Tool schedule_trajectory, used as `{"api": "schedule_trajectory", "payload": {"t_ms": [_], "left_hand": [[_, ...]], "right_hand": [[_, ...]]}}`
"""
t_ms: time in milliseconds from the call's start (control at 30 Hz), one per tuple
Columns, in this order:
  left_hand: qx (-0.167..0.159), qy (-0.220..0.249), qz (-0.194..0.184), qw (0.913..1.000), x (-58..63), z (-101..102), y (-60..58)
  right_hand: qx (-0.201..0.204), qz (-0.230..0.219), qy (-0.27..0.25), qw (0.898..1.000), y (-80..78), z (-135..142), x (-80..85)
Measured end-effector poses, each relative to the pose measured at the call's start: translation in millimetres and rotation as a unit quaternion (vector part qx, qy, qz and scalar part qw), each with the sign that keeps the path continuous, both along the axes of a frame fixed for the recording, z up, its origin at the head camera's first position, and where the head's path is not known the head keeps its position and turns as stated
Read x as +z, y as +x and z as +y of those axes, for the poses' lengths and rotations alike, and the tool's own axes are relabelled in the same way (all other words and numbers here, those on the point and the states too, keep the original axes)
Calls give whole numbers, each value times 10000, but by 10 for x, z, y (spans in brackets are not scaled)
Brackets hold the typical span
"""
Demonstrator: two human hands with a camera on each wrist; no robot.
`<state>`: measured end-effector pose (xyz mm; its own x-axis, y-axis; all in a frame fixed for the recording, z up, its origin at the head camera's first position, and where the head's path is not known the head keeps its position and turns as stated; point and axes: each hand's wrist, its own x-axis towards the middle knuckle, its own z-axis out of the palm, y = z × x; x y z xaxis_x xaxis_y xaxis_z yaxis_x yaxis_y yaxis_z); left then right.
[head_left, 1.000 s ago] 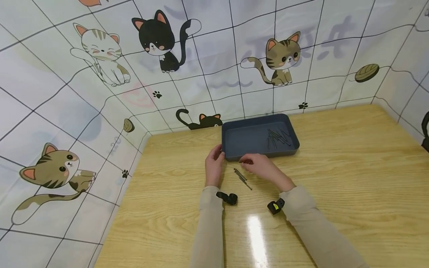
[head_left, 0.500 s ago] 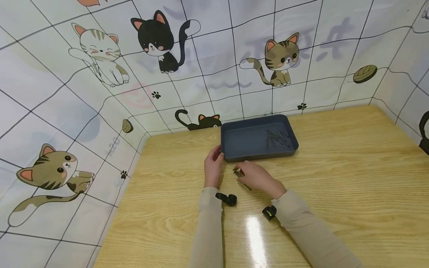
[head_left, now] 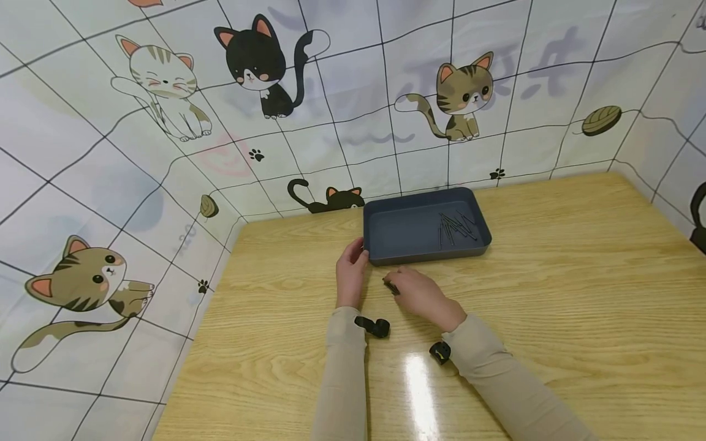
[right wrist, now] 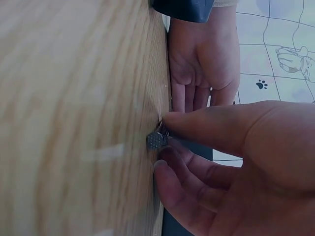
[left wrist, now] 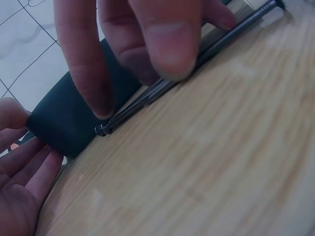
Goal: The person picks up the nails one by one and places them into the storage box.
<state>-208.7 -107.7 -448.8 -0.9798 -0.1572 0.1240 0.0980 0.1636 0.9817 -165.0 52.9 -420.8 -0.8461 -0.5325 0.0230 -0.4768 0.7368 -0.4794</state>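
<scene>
My right hand (head_left: 420,295) is low over the table, thumb and fingertips pinching a few grey metal nails (head_left: 391,286) just in front of the tray. In the left wrist view these nails (left wrist: 129,113) lie close along the wood, their heads at opposite ends. A textured nail head (right wrist: 155,141) shows at the fingertips in the right wrist view. My left hand (head_left: 350,275) rests at the near left corner of the dark blue tray (head_left: 402,236), its fairly straight fingers and thumb touching the wall. Several more nails (head_left: 456,228) lie in the tray's right part.
The wooden table (head_left: 551,294) meets a cat-printed wall covering (head_left: 353,135) behind the tray and on both sides. A black object (head_left: 700,220) is partly visible at the right edge. Each wrist wears a small black camera (head_left: 380,328).
My right hand has come down from the tray's front edge toward the person and onto the nails on the table, and its fingers have closed on them. The left hand stays at the tray corner.
</scene>
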Motion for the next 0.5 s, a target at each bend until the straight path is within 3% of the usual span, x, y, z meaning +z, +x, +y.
{"api": "schedule_trajectory", "payload": {"t_ms": [233, 500], "left_hand": [[-24, 52, 9, 10000, -22, -4, -13], [148, 38, -30, 9999, -232, -40, -131]], "right_hand": [[-67, -10, 68, 10000, -18, 3, -18], [-255, -329, 286, 9987, -63, 24, -10]]}}
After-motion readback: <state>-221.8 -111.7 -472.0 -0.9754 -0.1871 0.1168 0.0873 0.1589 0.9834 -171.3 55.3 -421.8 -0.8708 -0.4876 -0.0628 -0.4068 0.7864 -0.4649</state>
